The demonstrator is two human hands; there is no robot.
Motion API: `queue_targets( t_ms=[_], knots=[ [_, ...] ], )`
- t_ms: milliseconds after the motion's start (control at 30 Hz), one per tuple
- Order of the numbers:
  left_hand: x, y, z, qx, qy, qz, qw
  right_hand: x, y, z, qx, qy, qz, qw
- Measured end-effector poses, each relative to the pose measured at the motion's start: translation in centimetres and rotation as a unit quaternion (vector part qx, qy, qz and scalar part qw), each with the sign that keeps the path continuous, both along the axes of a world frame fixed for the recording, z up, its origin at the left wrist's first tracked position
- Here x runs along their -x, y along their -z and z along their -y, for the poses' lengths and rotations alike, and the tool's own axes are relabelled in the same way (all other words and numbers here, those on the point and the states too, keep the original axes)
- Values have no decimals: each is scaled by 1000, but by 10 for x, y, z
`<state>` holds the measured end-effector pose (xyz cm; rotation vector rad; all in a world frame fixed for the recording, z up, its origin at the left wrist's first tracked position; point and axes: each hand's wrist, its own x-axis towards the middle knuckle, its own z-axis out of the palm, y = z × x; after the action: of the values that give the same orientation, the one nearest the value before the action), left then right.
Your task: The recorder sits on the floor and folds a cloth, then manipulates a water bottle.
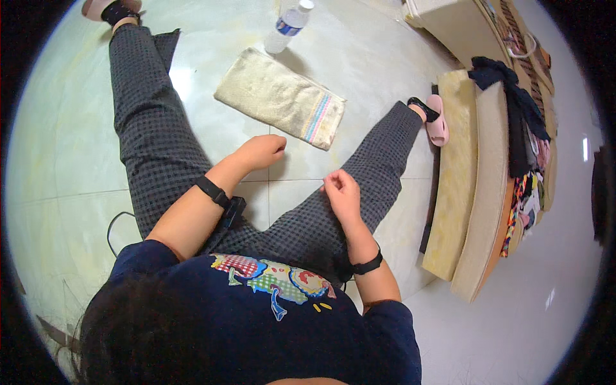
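Note:
A folded cream towel (274,94) with a pink, blue and yellow striped band near one end lies on the tiled floor between my outstretched legs. My left hand (262,151) is just short of the towel's near edge, its fingers curled in and no object visible in it. Over my right thigh, my right hand (343,195) has loosely curled fingers with the tips near the thumb, and nothing shows inside. Beyond the towel stands a clear plastic bottle (288,29) with a white cap and blue label. Both forearms wear black straps.
To the right, a cream padded piece of furniture (455,178) runs along the floor, with piled clothes (522,144) on it. My right foot's pink slipper (436,120) is against it. A black cable (113,233) loops beside my left hip.

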<state>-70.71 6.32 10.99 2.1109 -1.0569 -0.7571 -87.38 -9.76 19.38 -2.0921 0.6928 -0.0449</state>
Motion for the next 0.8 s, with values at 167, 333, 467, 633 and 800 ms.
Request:
queue_targets(
  t_ms=[167,333,467,633,800],
  knots=[
    [8,-15,-2,34,22,26,999,-58,6,11,-11,-105,62,993],
    [18,-36,-4,-31,47,44,997,-124,-9,10,3,-97,54,994],
    [21,-50,-1,-96,74,59,991,-222,-40,26,175,-121,161,964],
    [18,-65,-3,-147,61,45,986,-336,-76,24,317,-140,195,917],
    [10,-73,-8,-109,38,45,992,-342,-77,9,405,-162,21,900]
  ],
)
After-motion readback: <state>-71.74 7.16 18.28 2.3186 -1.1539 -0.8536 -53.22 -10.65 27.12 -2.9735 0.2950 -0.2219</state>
